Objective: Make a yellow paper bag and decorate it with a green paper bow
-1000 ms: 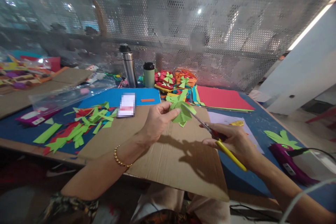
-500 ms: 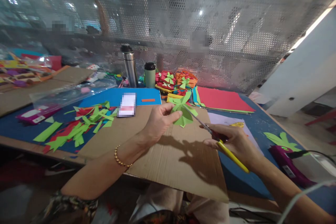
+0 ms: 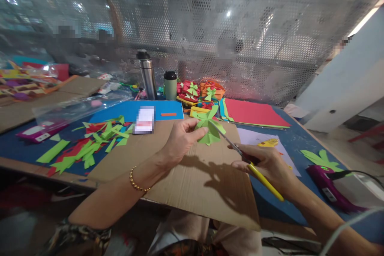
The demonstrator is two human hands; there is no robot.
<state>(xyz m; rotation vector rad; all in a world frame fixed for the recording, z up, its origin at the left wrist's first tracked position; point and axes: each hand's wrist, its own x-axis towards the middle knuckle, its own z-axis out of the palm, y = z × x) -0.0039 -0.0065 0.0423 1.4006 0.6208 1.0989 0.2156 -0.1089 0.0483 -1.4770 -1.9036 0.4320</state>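
Observation:
My left hand (image 3: 187,138) pinches a light-green paper bow (image 3: 210,133) between thumb and fingers, above a sheet of brown cardboard (image 3: 180,184). In my right hand (image 3: 267,164) is a pair of scissors (image 3: 265,182) with yellow handles, its grip partly hidden by the fingers. The blades reach up and left, and their tips meet the right side of the green paper. Whether the blades are parted I cannot tell. Shadows of the hands fall on the cardboard below.
Green and red paper scraps (image 3: 93,144) lie at left beside a phone (image 3: 144,120). A steel flask (image 3: 147,74) and a green tumbler (image 3: 170,86) stand behind. Red paper sheets (image 3: 255,113) lie back right, with a purple-and-white device (image 3: 333,192) at the right edge.
The whole view has shifted slightly. Both hands, the green paper and the scissors keep nearly the same positions.

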